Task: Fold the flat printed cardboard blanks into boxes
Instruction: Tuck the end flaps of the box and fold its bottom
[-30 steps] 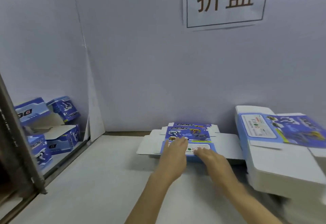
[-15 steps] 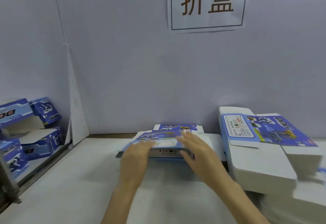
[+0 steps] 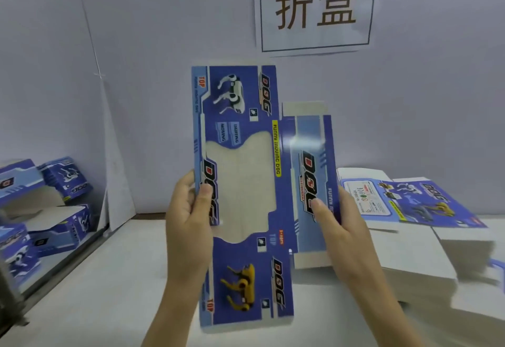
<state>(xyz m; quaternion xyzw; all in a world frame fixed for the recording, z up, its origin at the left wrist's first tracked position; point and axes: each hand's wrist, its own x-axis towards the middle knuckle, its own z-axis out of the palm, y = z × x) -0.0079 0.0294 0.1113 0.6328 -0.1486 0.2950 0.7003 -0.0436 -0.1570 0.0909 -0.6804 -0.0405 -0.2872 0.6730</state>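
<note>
Now the person holds one flat printed blank (image 3: 240,182) upright in front of the wall, above the white table (image 3: 109,278), printed side facing the camera. Blank is blue w/ "DOG" lettering, a white robot dog pic near the top, a yellow one near the bottom, and a pale window cut-out in the middle; a narrower side panel w/ grey flaps sticks out to the right.

Left hand (image 3: 188,226) grips the blank's left edge approx. mid-height: thumb lies across the printed front, other fingers curl round behind and can't be seen in full. Right hand (image 3: 338,234) grips the side panel's right edge the same way, thumb pressed flat on the front over the "DOG" logo, remaining fingers wrapped behind the card.

Right of the hands, a stack of flat blanks (image 3: 410,237) lies on the table, top one printed side up. Far left, beyond the table edge, several folded boxes (image 3: 62,180) sit piled together, same blue print. On the wall above hangs a white sign (image 3: 315,7) w/ two dark Chinese characters in a thin frame.
</note>
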